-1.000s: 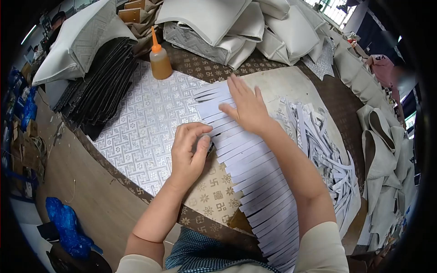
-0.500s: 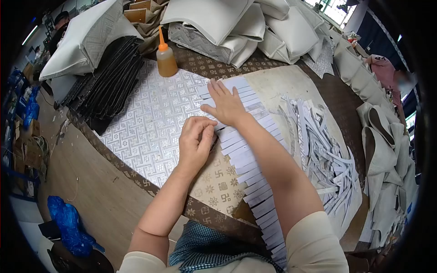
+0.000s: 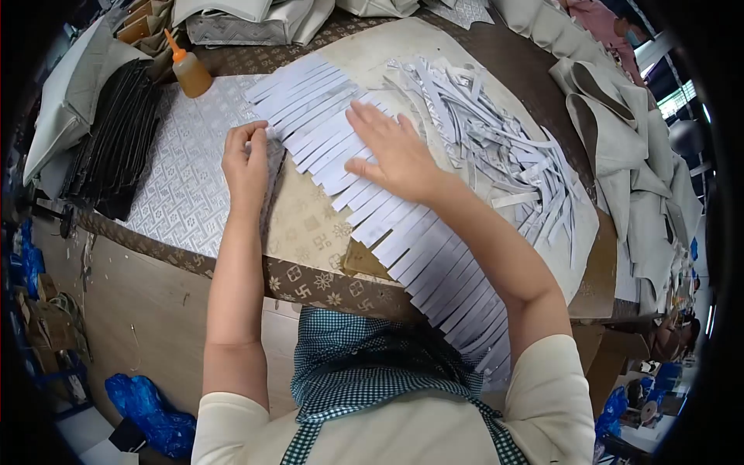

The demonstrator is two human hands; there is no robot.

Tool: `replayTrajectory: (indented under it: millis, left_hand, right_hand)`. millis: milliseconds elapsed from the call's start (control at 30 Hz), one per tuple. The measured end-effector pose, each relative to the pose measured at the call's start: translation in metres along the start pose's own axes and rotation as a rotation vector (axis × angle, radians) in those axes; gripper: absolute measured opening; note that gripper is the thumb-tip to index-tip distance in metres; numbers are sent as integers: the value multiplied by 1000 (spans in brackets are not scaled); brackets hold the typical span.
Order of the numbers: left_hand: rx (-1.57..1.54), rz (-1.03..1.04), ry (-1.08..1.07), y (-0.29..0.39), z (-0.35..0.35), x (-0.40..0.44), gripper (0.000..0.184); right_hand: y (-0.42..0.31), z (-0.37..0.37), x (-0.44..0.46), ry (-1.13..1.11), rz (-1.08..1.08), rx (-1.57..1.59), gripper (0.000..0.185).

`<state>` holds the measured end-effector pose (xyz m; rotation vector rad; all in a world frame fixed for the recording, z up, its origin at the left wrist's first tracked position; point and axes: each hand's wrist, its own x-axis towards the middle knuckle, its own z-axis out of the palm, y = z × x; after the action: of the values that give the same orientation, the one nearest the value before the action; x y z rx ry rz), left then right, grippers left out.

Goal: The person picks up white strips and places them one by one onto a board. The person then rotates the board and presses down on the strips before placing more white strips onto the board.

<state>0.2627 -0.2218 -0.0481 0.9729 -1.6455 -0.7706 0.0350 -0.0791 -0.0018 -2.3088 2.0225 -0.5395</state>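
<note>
A long overlapping row of white paper-like strips (image 3: 380, 209) runs from the table's middle down over its front edge beside my apron. My right hand (image 3: 399, 159) lies palm down on the row, with its fingers apart. At the row's left edge, near its far end, my left hand (image 3: 246, 159) has thumb and forefinger pinched together. Whatever is between those fingertips is too small to make out. A silvery patterned sheet (image 3: 190, 159) lies under and to the left of my left hand.
An orange-tipped glue bottle (image 3: 192, 74) stands at the sheet's far edge. To the right is a heap of loose strips (image 3: 496, 147). A stack of black pieces (image 3: 112, 136) sits at the left, and pale folded covers (image 3: 612, 139) line the right side.
The view has tilted down and shifted. My right hand has moved nearer to me along the strips, and my left hand is closer to their far end, still pinched.
</note>
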Motion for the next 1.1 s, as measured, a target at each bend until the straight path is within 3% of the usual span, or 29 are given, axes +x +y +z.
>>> replayTrajectory:
  millis: [133, 233, 367, 567, 633, 667, 800, 867, 1000, 1067, 1100]
  left_hand:
    - [-106, 44, 139, -7, 1, -3, 18]
    - [-167, 12, 180, 2, -2, -9, 18]
    - [-140, 41, 224, -7, -6, -2, 16]
    - [-50, 135, 246, 16, -16, 6, 13]
    - [-41, 157, 236, 10, -19, 8, 14]
    - [-30, 154, 227, 9, -21, 8, 14]
    - [-72, 112, 207, 7, -22, 9, 13]
    - [-72, 97, 201, 5, -22, 10, 14]
    - [-113, 49, 221, -2, -21, 10, 13]
    - [-54, 58, 176, -4, -18, 9, 14]
    - [-9, 52, 152, -3, -15, 9, 14]
  right_hand:
    - [-19, -70, 38, 344, -128, -40, 84]
    - [-26, -76, 91, 508, -229, 56, 84]
    - [-45, -67, 159, 514, -168, 167, 86]
    - [-67, -17, 225, 653, -245, 56, 88]
    - [-54, 51, 220, 385, -198, 24, 89]
    - [-43, 90, 205, -182, -61, -153, 89]
    - [-36, 77, 210, -358, 21, 90, 92]
    - [-25, 53, 210, -50, -24, 45, 89]
    - [-22, -21, 134, 304, -153, 103, 84]
    - [-30, -16, 72, 279, -91, 18, 83]
    - [-28, 6, 48, 128, -69, -36, 82]
